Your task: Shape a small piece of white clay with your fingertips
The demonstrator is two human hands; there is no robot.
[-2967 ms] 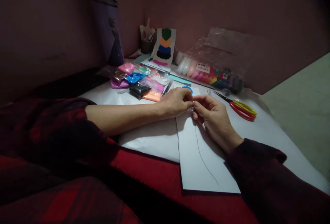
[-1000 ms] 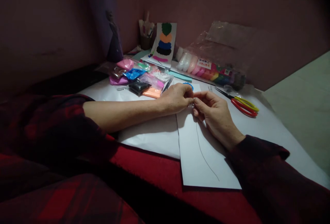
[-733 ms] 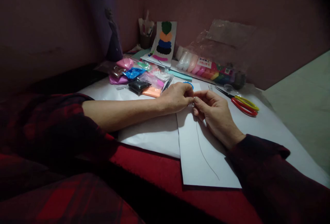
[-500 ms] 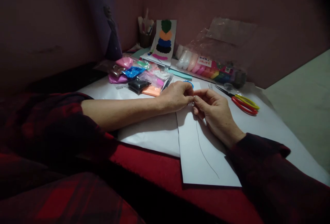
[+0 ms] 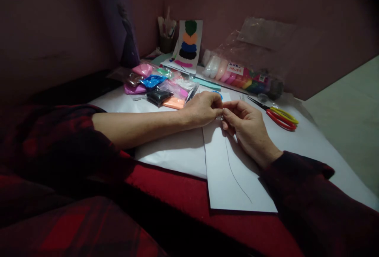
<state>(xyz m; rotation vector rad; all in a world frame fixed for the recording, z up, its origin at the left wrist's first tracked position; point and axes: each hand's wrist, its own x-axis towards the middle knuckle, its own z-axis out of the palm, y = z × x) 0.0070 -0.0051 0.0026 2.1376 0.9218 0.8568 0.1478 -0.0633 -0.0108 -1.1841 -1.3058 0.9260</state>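
Note:
My left hand [image 5: 203, 109] and my right hand [image 5: 246, 126] meet fingertip to fingertip over a white card [image 5: 231, 172]. Both pinch a tiny pale thing between thumb and fingers; it is too small to name. A thin dark curved line [image 5: 235, 174] runs down the card below my right hand. A bit of blue clay [image 5: 218, 94] lies on the card just behind my left hand's knuckles.
Small bags of coloured clay [image 5: 160, 85] lie at the back left. Red-and-yellow scissors [image 5: 280, 115] rest to the right. A large bag of clay sticks [image 5: 245, 75], a card with coloured blobs [image 5: 186, 44] and a cup of tools [image 5: 166, 36] stand against the wall. A red cloth [image 5: 183, 205] covers the near edge.
Both hands stay pinched together at the same spot on the card. The view has tilted slightly, so everything sits a little higher in the picture.

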